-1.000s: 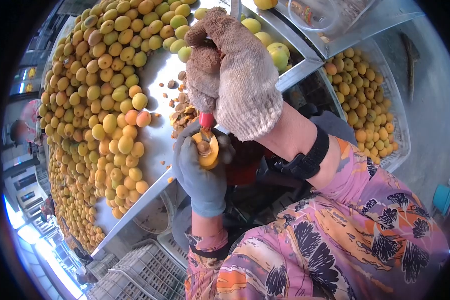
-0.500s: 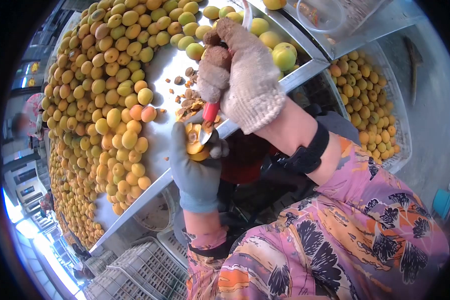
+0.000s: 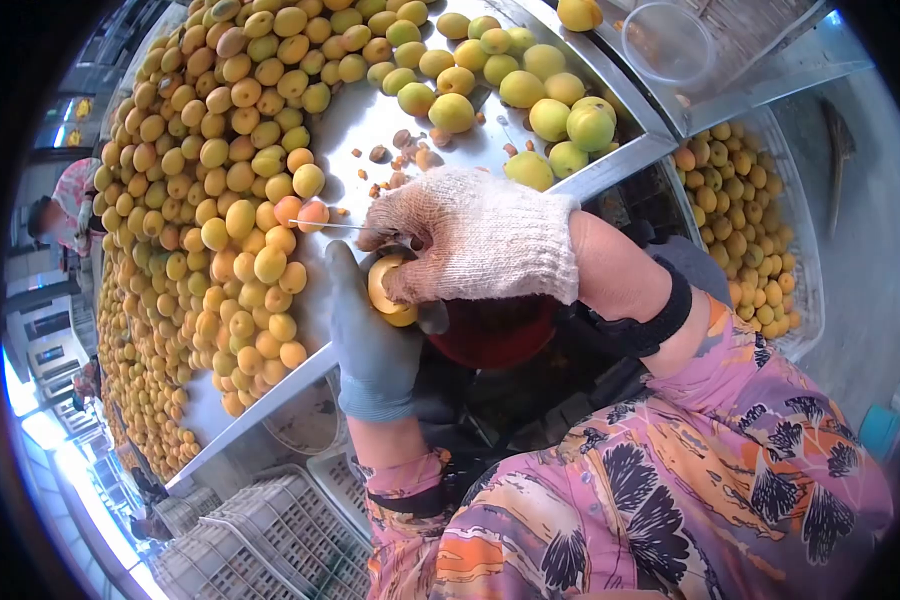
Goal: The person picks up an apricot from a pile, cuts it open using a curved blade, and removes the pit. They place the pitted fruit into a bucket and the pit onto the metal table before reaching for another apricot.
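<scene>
My left hand (image 3: 370, 325), in a grey-blue glove, is wrapped round a yellow cut fruit (image 3: 392, 290) at the front edge of the metal table. My right hand (image 3: 470, 235), in a soiled white knit glove, lies over the fruit, its thumb against the flesh. From its curled fingers a thin metal blade (image 3: 325, 224) points left; the handle is hidden in the glove. Brown pits and scraps (image 3: 410, 150) lie on the metal just beyond my hands.
Many yellow-orange fruits (image 3: 240, 220) cover the table's left side; larger greenish ones (image 3: 550, 118) are at its corner. A clear round container (image 3: 667, 42) stands top right, a full fruit crate (image 3: 808, 290) below it. A red bucket (image 3: 495, 330) sits beneath my hands. A person (image 3: 70, 208) is far left.
My right hand has come down and turned over the fruit, its blade swinging away to point left. The red handle seen earlier is now hidden. My left hand still holds the fruit.
</scene>
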The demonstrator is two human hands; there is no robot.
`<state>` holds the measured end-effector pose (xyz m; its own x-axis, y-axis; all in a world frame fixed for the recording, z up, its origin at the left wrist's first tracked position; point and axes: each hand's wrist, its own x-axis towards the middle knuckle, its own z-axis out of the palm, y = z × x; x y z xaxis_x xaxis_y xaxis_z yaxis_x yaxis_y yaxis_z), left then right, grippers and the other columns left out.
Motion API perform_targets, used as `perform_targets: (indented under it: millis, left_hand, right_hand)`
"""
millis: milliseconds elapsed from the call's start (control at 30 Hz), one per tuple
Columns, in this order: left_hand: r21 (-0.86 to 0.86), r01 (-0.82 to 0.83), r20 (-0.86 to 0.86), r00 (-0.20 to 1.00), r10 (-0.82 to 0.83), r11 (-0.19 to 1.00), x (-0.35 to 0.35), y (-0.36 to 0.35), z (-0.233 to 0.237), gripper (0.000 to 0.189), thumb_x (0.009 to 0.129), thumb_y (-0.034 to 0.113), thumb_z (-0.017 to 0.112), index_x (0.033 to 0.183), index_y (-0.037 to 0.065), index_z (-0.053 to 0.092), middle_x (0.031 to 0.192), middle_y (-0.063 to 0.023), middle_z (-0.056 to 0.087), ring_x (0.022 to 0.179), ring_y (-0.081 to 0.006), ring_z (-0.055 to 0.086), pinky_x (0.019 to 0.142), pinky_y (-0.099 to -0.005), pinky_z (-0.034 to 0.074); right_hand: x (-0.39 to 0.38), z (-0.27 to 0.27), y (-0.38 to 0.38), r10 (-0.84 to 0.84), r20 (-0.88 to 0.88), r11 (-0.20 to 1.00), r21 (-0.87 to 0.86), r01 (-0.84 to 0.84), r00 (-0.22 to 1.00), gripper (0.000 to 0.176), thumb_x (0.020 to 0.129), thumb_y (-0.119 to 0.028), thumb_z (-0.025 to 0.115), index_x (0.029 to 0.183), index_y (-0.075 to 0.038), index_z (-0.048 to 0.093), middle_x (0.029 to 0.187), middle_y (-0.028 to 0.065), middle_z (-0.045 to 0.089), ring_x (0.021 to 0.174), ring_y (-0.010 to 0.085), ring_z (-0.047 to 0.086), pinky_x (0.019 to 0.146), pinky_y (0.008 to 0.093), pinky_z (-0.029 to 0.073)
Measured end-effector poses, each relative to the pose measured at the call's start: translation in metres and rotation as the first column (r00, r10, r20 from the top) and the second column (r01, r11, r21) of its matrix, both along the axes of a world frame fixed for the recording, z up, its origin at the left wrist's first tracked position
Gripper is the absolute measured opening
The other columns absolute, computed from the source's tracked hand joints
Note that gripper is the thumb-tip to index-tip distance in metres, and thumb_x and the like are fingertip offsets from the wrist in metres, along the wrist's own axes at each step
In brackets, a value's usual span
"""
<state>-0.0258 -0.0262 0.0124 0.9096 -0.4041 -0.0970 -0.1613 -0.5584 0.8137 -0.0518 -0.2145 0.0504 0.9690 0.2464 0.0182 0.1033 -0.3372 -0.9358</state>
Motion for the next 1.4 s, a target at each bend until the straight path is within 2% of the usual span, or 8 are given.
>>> perform_targets:
  millis: [133, 333, 400, 533, 600, 800, 1067, 1400]
  left_hand:
    - [-0.301, -0.179, -0.365, 0.929, 0.061, 0.937, -0.005, -0.012, 0.017, 0.055, 0.097, 0.058, 0.039, 0.119, 0.010, 0.054, 0.093, -0.0058, 0.064, 0.068, -0.0162, 0.062, 0.056, -0.0292, 0.050]
    - [0.027, 0.126, 0.383, 0.915, -0.127, 0.992, -0.004, -0.009, 0.004, 0.064, 0.096, 0.053, 0.047, 0.135, 0.003, 0.045, 0.130, -0.0114, 0.055, 0.117, -0.0274, 0.057, 0.100, -0.0375, 0.045]
    - [-0.619, -0.406, -0.632, 0.766, -0.119, 0.673, 0.000, -0.013, 0.002, 0.060, 0.097, 0.050, 0.048, 0.133, 0.002, 0.047, 0.125, -0.0110, 0.058, 0.111, -0.0253, 0.060, 0.092, -0.0343, 0.050]
    - [-0.540, -0.296, -0.600, 0.792, -0.114, 0.787, 0.002, -0.005, -0.006, 0.054, 0.098, 0.049, 0.047, 0.128, 0.003, 0.051, 0.114, -0.0089, 0.062, 0.098, -0.0186, 0.063, 0.074, -0.0287, 0.052]
    - [-0.049, 0.163, 0.081, 0.984, -0.159, 0.985, 0.005, 0.004, -0.011, 0.040, 0.103, 0.022, 0.043, 0.129, -0.008, 0.050, 0.101, -0.0109, 0.068, 0.087, -0.0164, 0.065, 0.076, -0.0302, 0.052]
    - [-0.757, -0.321, -0.598, 0.692, -0.404, 0.570, 0.000, 0.001, 0.012, 0.035, 0.103, 0.015, 0.041, 0.131, -0.004, 0.050, 0.088, -0.0105, 0.063, 0.075, -0.0144, 0.060, 0.060, -0.0268, 0.051]
    - [-0.523, -0.286, -0.480, 0.878, 0.000, 0.803, -0.002, -0.001, 0.011, 0.049, 0.106, 0.034, 0.030, 0.122, -0.007, 0.053, 0.078, -0.0079, 0.057, 0.064, -0.0130, 0.054, 0.055, -0.0242, 0.047]
    - [-0.059, -0.080, 0.017, 0.997, 0.081, 0.995, 0.012, 0.065, 0.077, 0.037, 0.102, 0.025, 0.041, 0.108, -0.003, 0.065, 0.075, -0.0013, 0.054, 0.065, -0.0081, 0.053, 0.055, -0.0230, 0.044]
  right_hand:
    - [-0.003, 0.006, 0.012, -0.035, 0.039, 0.965, -0.258, 0.044, 0.999, 0.017, 0.082, -0.016, 0.060, 0.096, -0.007, 0.063, 0.087, 0.0192, 0.065, 0.086, 0.0367, 0.065, 0.073, 0.0432, 0.051]
    - [-0.002, -0.011, 0.029, -0.206, 0.196, 0.909, -0.324, 0.261, 0.959, 0.014, 0.082, -0.016, 0.060, 0.091, -0.006, 0.061, 0.083, 0.0178, 0.064, 0.083, 0.0382, 0.064, 0.072, 0.0456, 0.051]
    - [0.002, -0.015, 0.028, -0.305, 0.150, 0.928, -0.173, 0.329, 0.940, 0.016, 0.084, -0.019, 0.059, 0.091, -0.005, 0.059, 0.083, 0.0186, 0.064, 0.083, 0.0389, 0.064, 0.071, 0.0460, 0.051]
    - [0.004, -0.013, 0.027, -0.441, 0.054, 0.854, -0.280, 0.437, 0.896, 0.019, 0.087, -0.023, 0.058, 0.093, -0.005, 0.057, 0.084, 0.0198, 0.064, 0.085, 0.0397, 0.063, 0.071, 0.0471, 0.050]
    - [0.007, -0.019, 0.024, -0.493, 0.042, 0.835, -0.257, 0.486, 0.869, 0.020, 0.090, -0.025, 0.057, 0.095, -0.005, 0.056, 0.086, 0.0212, 0.064, 0.087, 0.0408, 0.063, 0.072, 0.0482, 0.050]
    - [0.013, -0.023, 0.018, -0.602, 0.242, 0.750, -0.155, 0.643, 0.761, 0.024, 0.086, -0.022, 0.062, 0.102, -0.004, 0.056, 0.087, 0.0213, 0.064, 0.085, 0.0413, 0.063, 0.072, 0.0466, 0.051]
    - [0.005, 0.000, 0.015, -0.223, -0.073, 0.974, 0.015, 0.224, 0.972, 0.041, 0.079, -0.025, 0.071, 0.108, 0.002, 0.063, 0.089, 0.0146, 0.066, 0.087, 0.0196, 0.064, 0.080, 0.0297, 0.050]
    - [0.011, -0.001, 0.004, -0.419, -0.494, 0.529, 0.549, 0.647, 0.762, 0.031, 0.094, -0.035, 0.059, 0.099, -0.005, 0.063, 0.069, 0.0013, 0.057, 0.061, 0.0088, 0.057, 0.058, 0.0237, 0.049]
